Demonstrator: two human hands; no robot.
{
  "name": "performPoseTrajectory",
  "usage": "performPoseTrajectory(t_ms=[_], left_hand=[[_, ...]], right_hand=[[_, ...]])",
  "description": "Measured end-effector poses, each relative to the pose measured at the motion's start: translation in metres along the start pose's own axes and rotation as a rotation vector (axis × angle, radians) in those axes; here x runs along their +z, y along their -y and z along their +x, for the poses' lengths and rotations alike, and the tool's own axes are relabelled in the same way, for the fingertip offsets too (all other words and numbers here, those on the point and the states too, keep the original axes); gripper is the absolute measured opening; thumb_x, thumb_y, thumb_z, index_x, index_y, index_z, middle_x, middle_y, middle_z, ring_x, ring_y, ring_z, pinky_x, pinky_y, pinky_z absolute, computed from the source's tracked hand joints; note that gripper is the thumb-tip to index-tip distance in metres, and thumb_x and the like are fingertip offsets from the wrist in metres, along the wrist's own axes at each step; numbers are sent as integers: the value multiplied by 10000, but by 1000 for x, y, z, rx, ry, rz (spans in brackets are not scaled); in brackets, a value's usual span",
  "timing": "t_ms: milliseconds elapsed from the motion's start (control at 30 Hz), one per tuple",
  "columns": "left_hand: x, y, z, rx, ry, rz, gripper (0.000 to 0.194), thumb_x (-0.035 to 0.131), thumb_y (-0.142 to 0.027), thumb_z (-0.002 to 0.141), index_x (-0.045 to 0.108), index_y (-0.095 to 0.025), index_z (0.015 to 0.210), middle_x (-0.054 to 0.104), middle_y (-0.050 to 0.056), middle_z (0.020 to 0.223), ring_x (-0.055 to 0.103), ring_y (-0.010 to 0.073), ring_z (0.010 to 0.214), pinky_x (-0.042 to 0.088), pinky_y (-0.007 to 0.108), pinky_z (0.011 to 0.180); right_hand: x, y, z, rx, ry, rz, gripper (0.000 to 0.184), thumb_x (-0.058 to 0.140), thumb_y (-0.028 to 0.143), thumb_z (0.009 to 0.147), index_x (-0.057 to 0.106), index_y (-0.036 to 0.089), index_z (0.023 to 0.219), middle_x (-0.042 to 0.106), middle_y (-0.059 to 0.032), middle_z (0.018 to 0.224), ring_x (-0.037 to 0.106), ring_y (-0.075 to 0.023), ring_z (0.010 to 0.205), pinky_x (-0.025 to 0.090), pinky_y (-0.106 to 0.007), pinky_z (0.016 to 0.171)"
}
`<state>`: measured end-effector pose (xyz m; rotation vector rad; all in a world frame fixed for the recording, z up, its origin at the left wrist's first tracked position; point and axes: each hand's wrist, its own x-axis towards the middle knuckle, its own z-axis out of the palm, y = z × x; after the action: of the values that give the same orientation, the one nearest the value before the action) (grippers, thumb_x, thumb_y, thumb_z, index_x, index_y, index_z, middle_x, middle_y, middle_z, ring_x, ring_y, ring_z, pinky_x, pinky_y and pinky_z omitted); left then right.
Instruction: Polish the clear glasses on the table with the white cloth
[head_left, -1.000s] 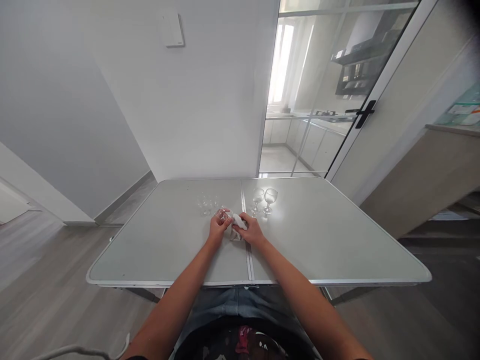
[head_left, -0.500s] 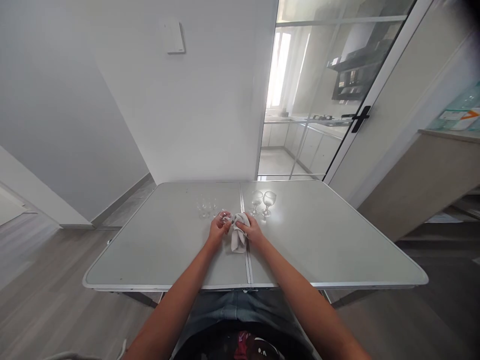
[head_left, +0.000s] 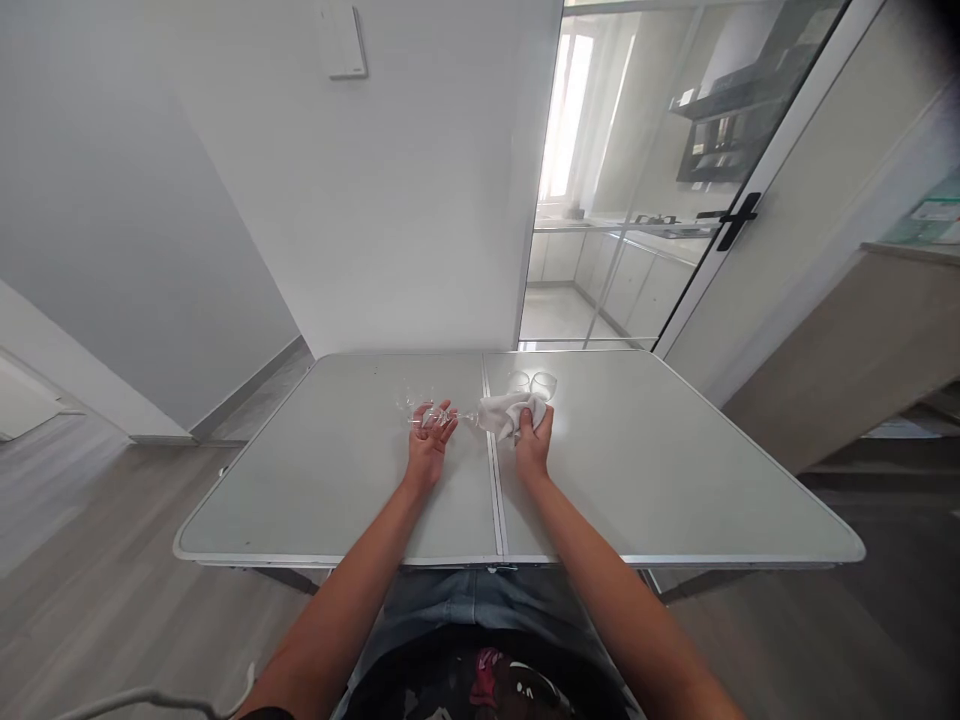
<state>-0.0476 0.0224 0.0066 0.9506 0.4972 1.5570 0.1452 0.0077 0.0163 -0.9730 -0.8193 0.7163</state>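
A clear wine glass (head_left: 459,416) lies sideways in the air between my hands, above the grey folding table (head_left: 330,490). My left hand (head_left: 429,445) pinches its foot, fingers pointing up around it. My right hand (head_left: 534,440) is closed on a white cloth (head_left: 501,411) that is wrapped over the glass's bowl. Only the thin stem shows between the two hands.
Two more wine glasses (head_left: 531,382) stand just behind the cloth, right of the table's centre seam. Several small clear glasses (head_left: 409,402) stand behind my left hand. A white wall lies beyond the table, with a glass sliding door (head_left: 660,180) at the right.
The hands have moved apart and further from me. The glass now lies stretched out sideways between them, and the cloth has gone from hanging loose to being bunched over the bowl.
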Motion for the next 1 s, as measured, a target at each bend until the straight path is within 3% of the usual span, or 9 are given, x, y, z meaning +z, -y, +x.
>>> performPoseTrajectory(t_ms=[267, 367, 500, 600, 733, 1000], left_hand=[[11, 0, -3, 29, -20, 96, 609, 870, -337, 719, 481, -263, 1182, 657, 104, 1279, 666, 234, 1162, 466, 449, 1081], [15, 0, -4, 62, -46, 151, 597, 871, -324, 715, 484, -259, 1164, 686, 98, 1224, 684, 237, 1126, 481, 455, 1060], [18, 0, -7, 41, 16, 140, 622, 861, -362, 726, 452, -272, 1185, 696, 105, 1204, 691, 245, 1121, 466, 486, 1073], [18, -1, -8, 16, 56, 124, 657, 874, -376, 706, 437, -273, 1186, 696, 109, 1203, 692, 251, 1121, 455, 504, 1084], [18, -4, -7, 43, 19, 108, 640, 861, -349, 730, 426, -280, 1194, 684, 107, 1229, 684, 247, 1139, 440, 505, 1104], [18, -1, -8, 26, 68, 120, 639, 862, -365, 725, 443, -270, 1198, 706, 104, 1188, 692, 253, 1119, 468, 510, 1069]], right_hand=[[14, -12, -10, 162, 365, 64, 249, 648, 468, 854, 536, 266, 943, 522, 25, 812, 512, -148, 721, 458, -262, 648], [13, -10, -10, 127, 358, 52, 257, 657, 454, 856, 541, 269, 993, 539, 24, 839, 526, -143, 766, 472, -259, 713], [12, -6, -8, 159, 338, 123, 401, 670, 475, 837, 560, 280, 1170, 620, -11, 985, 578, -167, 871, 499, -280, 768], [14, -7, -9, 265, 356, 191, 361, 689, 505, 806, 632, 240, 1044, 646, -32, 930, 592, -181, 818, 498, -293, 709], [15, -10, -9, 354, 393, 200, 324, 762, 489, 737, 656, 215, 875, 623, -24, 775, 549, -168, 683, 467, -292, 617], [11, -17, -5, 340, 362, 233, 352, 774, 508, 732, 683, 227, 924, 638, -13, 802, 558, -158, 696, 481, -285, 620]])
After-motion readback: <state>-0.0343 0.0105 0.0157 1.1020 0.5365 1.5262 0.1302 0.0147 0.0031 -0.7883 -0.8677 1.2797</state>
